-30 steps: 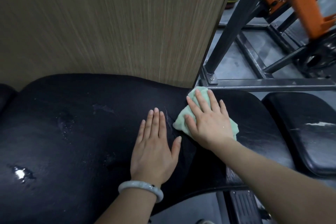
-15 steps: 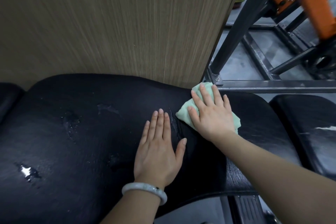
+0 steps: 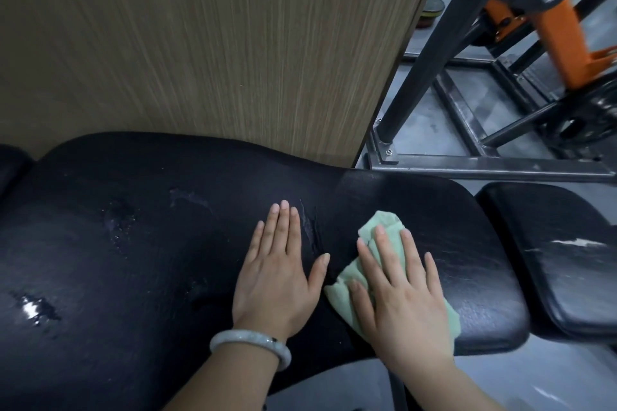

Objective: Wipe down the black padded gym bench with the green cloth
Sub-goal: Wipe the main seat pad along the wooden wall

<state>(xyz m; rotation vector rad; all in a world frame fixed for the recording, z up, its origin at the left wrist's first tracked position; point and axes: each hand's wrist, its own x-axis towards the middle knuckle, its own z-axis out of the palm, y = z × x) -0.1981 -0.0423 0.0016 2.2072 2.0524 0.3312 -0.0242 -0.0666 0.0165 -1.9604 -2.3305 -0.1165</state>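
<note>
The black padded gym bench [image 3: 140,277] fills the lower part of the view, with wet patches and a scuffed crease near its middle. My left hand [image 3: 277,274] lies flat on the pad with straight fingers and a pale bangle on the wrist. Just to its right, my right hand [image 3: 397,290] presses flat on the folded green cloth [image 3: 384,227], which lies on the pad's right part. The cloth shows beyond my fingertips and at both sides of the palm.
A wood-grain panel [image 3: 200,43] stands directly behind the bench. A second black pad [image 3: 567,260] sits to the right across a gap. Beyond it, a dark steel frame [image 3: 484,167] and orange machine parts [image 3: 554,27] stand on the grey floor.
My right hand has drawn the cloth from the far edge of the pad back toward me. My left hand stays flat in the same spot.
</note>
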